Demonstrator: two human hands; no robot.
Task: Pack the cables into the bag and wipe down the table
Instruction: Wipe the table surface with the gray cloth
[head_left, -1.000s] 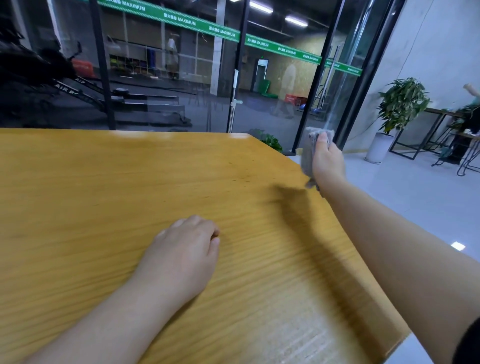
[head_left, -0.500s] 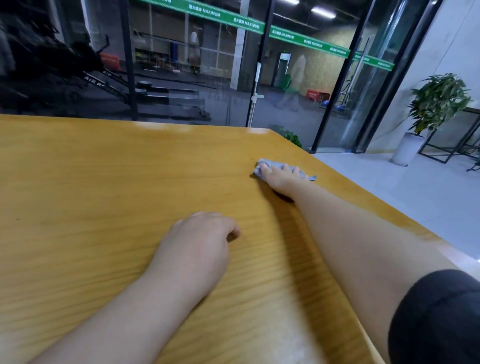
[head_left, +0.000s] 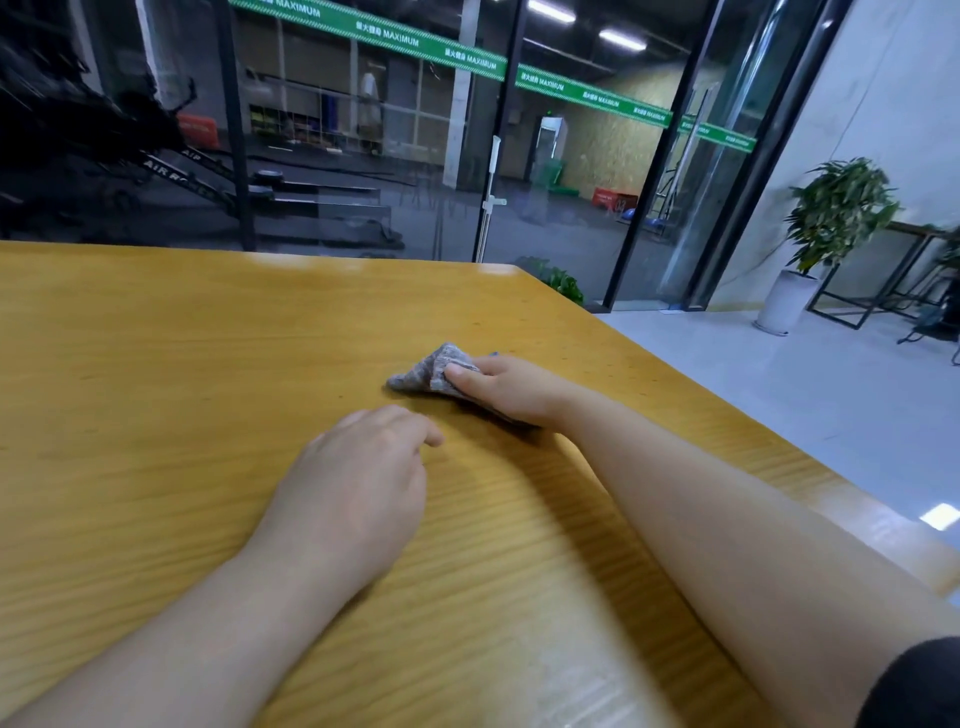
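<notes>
Since half a second ago my right hand (head_left: 501, 387) has dragged the cloth (head_left: 428, 374) across the table (head_left: 156, 364), away from its right edge and closer to my left hand (head_left: 358, 483). A second ago that hand held the cloth up in the air past the table's edge; now it lies low on the wood.

Right hand: palm down, fingers laid along the top of the grey cloth, thumb on its near side, pressing it flat onto the table. A bunched corner of cloth sticks out ahead of the fingertips. The forearm runs straight from the lower right corner of view, bare, with a dark sleeve (head_left: 914, 686) at the upper arm.

Left hand: palm down on the table, just short of the cloth, apart from it. Fingers loosely curled under, holding nothing. It has stayed planted in much the same spot. The forearm comes in from the lower left.

Beyond the table's far edge stands a glass wall (head_left: 363, 156); past its right edge, a potted plant (head_left: 831, 218) on the pale floor. No cables or bag in view.
</notes>
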